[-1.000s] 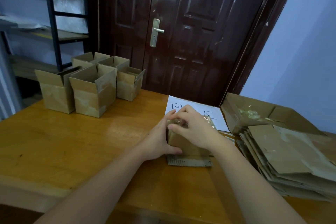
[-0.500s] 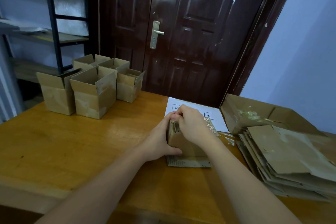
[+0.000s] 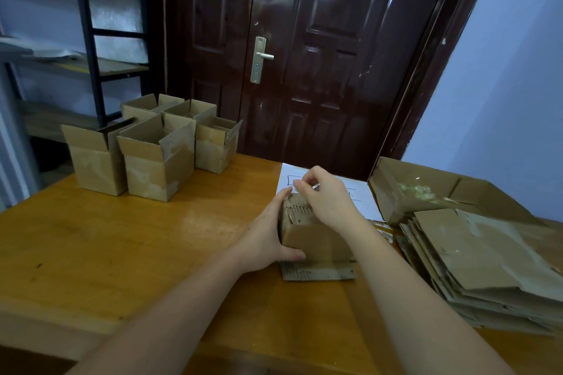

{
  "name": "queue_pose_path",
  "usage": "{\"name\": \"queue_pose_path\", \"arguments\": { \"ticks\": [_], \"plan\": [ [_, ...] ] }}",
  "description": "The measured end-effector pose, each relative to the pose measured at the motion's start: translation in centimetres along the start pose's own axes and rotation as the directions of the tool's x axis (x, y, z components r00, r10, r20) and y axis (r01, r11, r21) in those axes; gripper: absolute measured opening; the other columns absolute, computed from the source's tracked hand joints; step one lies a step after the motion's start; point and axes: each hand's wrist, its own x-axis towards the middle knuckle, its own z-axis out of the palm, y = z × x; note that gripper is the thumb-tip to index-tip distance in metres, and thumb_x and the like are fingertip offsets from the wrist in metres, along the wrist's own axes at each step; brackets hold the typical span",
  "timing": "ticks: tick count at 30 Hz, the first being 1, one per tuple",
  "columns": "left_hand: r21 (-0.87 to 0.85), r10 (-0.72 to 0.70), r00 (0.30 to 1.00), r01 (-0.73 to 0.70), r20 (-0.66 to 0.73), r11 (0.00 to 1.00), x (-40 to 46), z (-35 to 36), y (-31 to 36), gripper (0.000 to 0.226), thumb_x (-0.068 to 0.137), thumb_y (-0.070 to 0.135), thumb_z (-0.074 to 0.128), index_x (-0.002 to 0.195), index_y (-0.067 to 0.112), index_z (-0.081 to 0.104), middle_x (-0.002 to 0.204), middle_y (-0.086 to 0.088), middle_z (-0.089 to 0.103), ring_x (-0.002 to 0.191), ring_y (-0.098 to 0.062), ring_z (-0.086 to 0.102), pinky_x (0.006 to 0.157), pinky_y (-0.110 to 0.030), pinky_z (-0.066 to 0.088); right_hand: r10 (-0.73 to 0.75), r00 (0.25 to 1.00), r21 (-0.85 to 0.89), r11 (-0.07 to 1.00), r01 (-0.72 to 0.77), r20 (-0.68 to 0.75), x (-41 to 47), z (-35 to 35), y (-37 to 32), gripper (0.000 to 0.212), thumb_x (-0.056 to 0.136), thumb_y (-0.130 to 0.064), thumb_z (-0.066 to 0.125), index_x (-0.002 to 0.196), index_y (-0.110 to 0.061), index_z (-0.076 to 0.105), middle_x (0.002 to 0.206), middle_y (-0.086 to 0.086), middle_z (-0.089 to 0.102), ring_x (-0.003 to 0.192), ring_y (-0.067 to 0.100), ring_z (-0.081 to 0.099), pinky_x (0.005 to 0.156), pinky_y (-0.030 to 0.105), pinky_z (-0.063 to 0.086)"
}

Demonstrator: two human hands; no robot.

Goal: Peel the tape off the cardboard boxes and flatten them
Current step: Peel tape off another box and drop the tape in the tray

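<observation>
A small cardboard box [image 3: 316, 240] stands on the wooden table [image 3: 122, 246] in the middle of the view, one flap lying flat toward me. My left hand [image 3: 268, 234] grips its left side, thumb on the near face. Above the box top my right hand [image 3: 326, 198] has its fingers curled and pinches clear tape at the far edge; the tape itself is barely visible. Several upright open boxes [image 3: 155, 155] wait at the far left. A stack of flattened boxes [image 3: 487, 271] lies at the right.
A larger open box [image 3: 420, 189] with crumpled tape inside lies behind the stack. A white paper sheet [image 3: 359, 195] with drawn lines sits under my right hand. A dark door [image 3: 304, 55] and a metal shelf [image 3: 85, 39] stand beyond the table.
My right hand has lifted from the box top and moved toward the far edge, drawing the tape up. The left hand keeps its hold on the box's side.
</observation>
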Motion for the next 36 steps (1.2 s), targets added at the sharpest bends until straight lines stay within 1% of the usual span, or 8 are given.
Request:
{"name": "queue_pose_path", "arguments": {
  "ticks": [6, 10, 13, 16, 21, 26, 32, 36],
  "plan": [
    [-0.001, 0.001, 1.0, -0.001, -0.002, 1.0, -0.1, 0.1, 0.0, 0.13, 0.065, 0.047, 0.096, 0.147, 0.071, -0.001, 0.153, 0.022, 0.039, 0.134, -0.002, 0.046, 0.105, -0.024, 0.049, -0.155, 0.946, -0.027, 0.985, 0.17, 0.284, -1.3, -2.0, 0.6, 0.022, 0.1, -0.033, 0.061, 0.119, -0.046, 0.064, 0.113, -0.016, 0.057, 0.095, 0.004, 0.06, 0.087, 0.03, 0.052],
    [-0.034, -0.045, 0.999, 0.045, 0.003, 0.998, -0.2, 0.6, -0.3, 0.14, 0.059, 0.059, 0.094, 0.159, 0.053, -0.005, 0.151, 0.021, 0.043, 0.135, -0.006, 0.048, 0.108, -0.034, 0.051, -0.172, 0.926, -0.141, 0.963, 0.231, 0.337, -1.1, -2.0, 0.3, 0.032, 0.105, -0.029, 0.053, 0.132, -0.043, 0.062, 0.119, -0.014, 0.046, 0.104, 0.001, 0.05, 0.089, 0.019, 0.041],
    [-0.035, -0.026, 1.0, 0.026, 0.003, 0.999, -0.1, 0.8, -0.5, 0.127, 0.061, 0.057, 0.094, 0.157, 0.048, 0.011, 0.145, 0.022, 0.047, 0.133, -0.005, 0.05, 0.107, -0.033, 0.052, -0.202, 0.913, -0.247, 0.921, 0.3, 0.355, -0.8, -1.4, -0.2, 0.025, 0.105, -0.031, 0.053, 0.124, -0.036, 0.069, 0.113, -0.01, 0.048, 0.099, 0.004, 0.05, 0.083, 0.02, 0.04],
    [-0.044, -0.021, 1.0, 0.021, -0.009, 0.999, -0.1, 0.7, -0.6, 0.134, 0.057, 0.063, 0.093, 0.158, 0.053, 0.006, 0.151, 0.021, 0.044, 0.136, -0.006, 0.048, 0.109, -0.038, 0.051, -0.24, 0.921, -0.287, 0.899, 0.331, 0.307, -0.6, -0.8, -0.5, 0.018, 0.102, -0.026, 0.058, 0.105, -0.027, 0.075, 0.104, -0.002, 0.059, 0.098, 0.013, 0.055, 0.085, 0.03, 0.046],
    [-0.048, -0.038, 0.999, 0.038, -0.005, 0.998, -0.1, 0.8, -0.7, 0.134, 0.056, 0.061, 0.094, 0.158, 0.051, 0.008, 0.149, 0.024, 0.046, 0.134, -0.003, 0.048, 0.109, -0.04, 0.051, -0.173, 0.982, -0.246, 0.957, 0.152, -0.068, 0.1, -0.9, 0.7, 0.016, 0.102, -0.02, 0.056, 0.092, -0.019, 0.068, 0.097, -0.004, 0.058, 0.089, 0.014, 0.059, 0.081, 0.037, 0.054],
    [-0.048, -0.04, 0.999, 0.039, -0.012, 0.998, 0.1, 0.9, -1.0, 0.136, 0.056, 0.06, 0.094, 0.159, 0.05, 0.007, 0.15, 0.026, 0.045, 0.136, -0.002, 0.047, 0.111, -0.04, 0.049, -0.088, 0.982, -0.323, 0.936, 0.139, 0.166, -0.4, -2.6, 1.6, 0.009, 0.097, -0.027, 0.066, 0.091, -0.022, 0.072, 0.101, -0.007, 0.051, 0.095, 0.016, 0.057, 0.086, 0.038, 0.051],
    [0.06, -0.014, 0.998, 0.018, -0.067, 0.998, -0.5, 0.9, -0.2, 0.143, 0.065, 0.052, 0.095, 0.161, 0.046, -0.01, 0.166, 0.023, 0.014, 0.145, 0.0, 0.026, 0.118, -0.03, 0.035, 0.045, 0.987, -0.289, 0.957, 0.001, 0.151, -1.4, -3.0, 1.6, 0.025, 0.086, -0.046, 0.077, 0.103, -0.03, 0.071, 0.101, -0.006, 0.056, 0.099, 0.016, 0.056, 0.086, 0.037, 0.052],
    [0.361, 0.207, 0.974, -0.161, -0.093, 0.919, -1.0, 1.0, 1.1, 0.106, 0.075, 0.048, 0.089, 0.158, 0.044, 0.021, 0.165, 0.026, 0.004, 0.149, -0.005, 0.022, 0.118, -0.036, 0.037, 0.085, 0.992, -0.19, 0.979, -0.067, 0.091, -1.7, -2.4, 1.6, 0.014, 0.088, -0.035, 0.074, 0.093, -0.023, 0.067, 0.086, -0.004, 0.066, 0.086, 0.016, 0.061, 0.071, 0.031, 0.047]
  ]
}}
